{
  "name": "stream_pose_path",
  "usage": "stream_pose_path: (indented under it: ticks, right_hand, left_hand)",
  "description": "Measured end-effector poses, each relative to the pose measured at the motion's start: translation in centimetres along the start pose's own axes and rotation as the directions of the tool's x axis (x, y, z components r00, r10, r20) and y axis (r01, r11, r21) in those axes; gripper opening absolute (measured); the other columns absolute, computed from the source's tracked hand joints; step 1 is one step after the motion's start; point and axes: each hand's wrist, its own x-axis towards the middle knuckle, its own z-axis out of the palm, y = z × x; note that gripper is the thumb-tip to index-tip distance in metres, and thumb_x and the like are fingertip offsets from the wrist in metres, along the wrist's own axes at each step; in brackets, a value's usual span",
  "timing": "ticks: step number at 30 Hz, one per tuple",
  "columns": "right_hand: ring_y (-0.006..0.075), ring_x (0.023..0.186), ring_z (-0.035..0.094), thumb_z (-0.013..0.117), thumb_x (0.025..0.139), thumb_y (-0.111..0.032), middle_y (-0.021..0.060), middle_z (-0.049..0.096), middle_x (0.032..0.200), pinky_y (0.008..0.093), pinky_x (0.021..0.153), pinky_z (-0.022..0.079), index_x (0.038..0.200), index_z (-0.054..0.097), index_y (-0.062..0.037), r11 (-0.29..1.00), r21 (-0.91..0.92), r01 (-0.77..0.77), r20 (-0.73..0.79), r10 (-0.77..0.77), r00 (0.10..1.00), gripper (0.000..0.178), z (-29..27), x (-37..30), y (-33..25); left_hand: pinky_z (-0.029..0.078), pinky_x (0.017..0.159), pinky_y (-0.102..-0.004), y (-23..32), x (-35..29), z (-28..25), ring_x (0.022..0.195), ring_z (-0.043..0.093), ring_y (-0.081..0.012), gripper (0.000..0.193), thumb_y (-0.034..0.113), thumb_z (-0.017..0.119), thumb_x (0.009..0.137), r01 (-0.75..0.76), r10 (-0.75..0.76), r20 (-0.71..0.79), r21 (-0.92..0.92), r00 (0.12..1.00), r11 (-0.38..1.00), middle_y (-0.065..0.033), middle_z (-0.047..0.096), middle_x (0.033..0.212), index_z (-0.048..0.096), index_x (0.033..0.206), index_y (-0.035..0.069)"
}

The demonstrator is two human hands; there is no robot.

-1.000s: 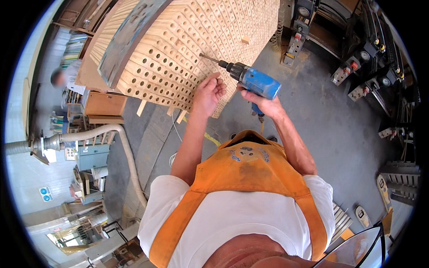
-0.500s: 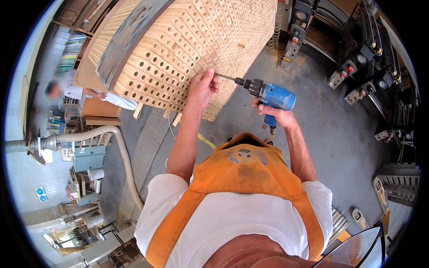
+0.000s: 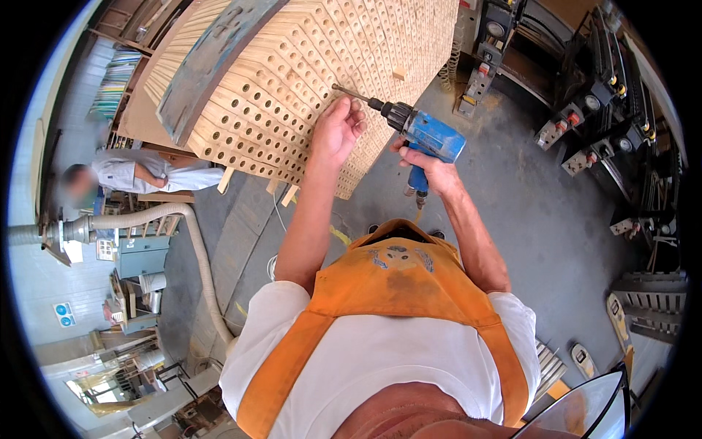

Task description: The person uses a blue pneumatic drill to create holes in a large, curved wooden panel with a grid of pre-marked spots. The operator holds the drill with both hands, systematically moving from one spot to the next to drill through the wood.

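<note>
My right hand [image 3: 433, 168] is wrapped round the grip of a blue drill [image 3: 434, 136] with a dark ribbed collar and a metal fitting under its handle. Its long bit [image 3: 353, 93] points up and left, the tip at the face of a stack of pale wooden strips [image 3: 281, 88] full of round holes. Just below the bit is my left hand [image 3: 336, 133], its fingers curled in close to the holes. Whatever those fingers may hold is hidden. Holes toward the lower left of the stack have dark rings in them.
A worn grey board [image 3: 212, 69] lies across the stack's left part, and a small wood block [image 3: 398, 74] sits on its right part. A ribbed hose [image 3: 197, 249] runs along the left. Another person [image 3: 139, 174] stands there too. Dark machines with gauges [image 3: 585, 110] line the right.
The drill has moved left and up, its bit swinging to the stack's face. My left fingers have come off the bit and loosened slightly. The other person has shifted.
</note>
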Motion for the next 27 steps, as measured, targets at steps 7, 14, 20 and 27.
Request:
stream_pose_path:
  ticks: [7, 14, 20, 27]
  right_hand:
    - [0.0119, 0.086, 0.063, 0.07, 0.08, -0.005, 0.0038, 0.07, 0.093, 0.0289, 0.077, 0.051, 0.102, 0.068, -0.0047, 0.965, -0.246, 0.089, -0.012, -0.094, 0.995, 0.022, 0.3, 0.0, -0.3]
    - [0.0117, 0.086, 0.063, 0.07, 0.08, -0.005, 0.0035, 0.07, 0.092, 0.0288, 0.078, 0.05, 0.101, 0.068, -0.0045, 0.962, -0.265, 0.068, -0.013, -0.074, 0.997, 0.022, 0.1, 0.2, -0.8]
    - [0.0114, 0.087, 0.061, 0.069, 0.08, -0.002, 0.0017, 0.069, 0.094, 0.029, 0.081, 0.048, 0.1, 0.069, -0.0055, 0.965, -0.251, 0.075, 0.008, -0.075, 0.997, 0.02, 0.1, 0.3, -0.7]
    - [0.0125, 0.087, 0.063, 0.07, 0.082, -0.011, 0.0045, 0.07, 0.094, 0.0305, 0.08, 0.05, 0.108, 0.066, -0.0065, 0.975, -0.179, 0.129, 0.021, -0.128, 0.992, 0.027, -0.6, 0.7, 0.1]
  left_hand:
    - [0.052, 0.082, -0.0333, -7.2, -7.5, -3.6, 0.097, 0.061, -0.0175, 0.028, 0.027, 0.049, 0.096, 0.478, -0.722, 0.116, 0.676, 0.682, 0.561, -0.0079, 0.065, 0.098, 0.061, 0.106, 0.003]
    - [0.042, 0.096, -0.0373, -16.5, -11.3, -8.2, 0.112, 0.056, -0.0309, 0.047, 0.034, 0.042, 0.096, 0.116, -0.806, -0.007, 0.99, 0.592, 0.076, -0.0205, 0.058, 0.125, 0.057, 0.124, -0.001]
    - [0.037, 0.102, -0.0388, -27.3, -10.2, -17.0, 0.125, 0.046, -0.0347, 0.054, 0.039, 0.043, 0.093, -0.306, -0.813, 0.216, 0.951, 0.54, 0.049, -0.0228, 0.048, 0.137, 0.053, 0.129, 0.001]
    - [0.036, 0.103, -0.0402, -24.5, -10.5, -13.7, 0.128, 0.045, -0.0339, 0.053, 0.037, 0.043, 0.093, -0.254, -0.887, 0.118, 0.967, 0.446, 0.001, -0.0214, 0.047, 0.139, 0.051, 0.131, 0.001]
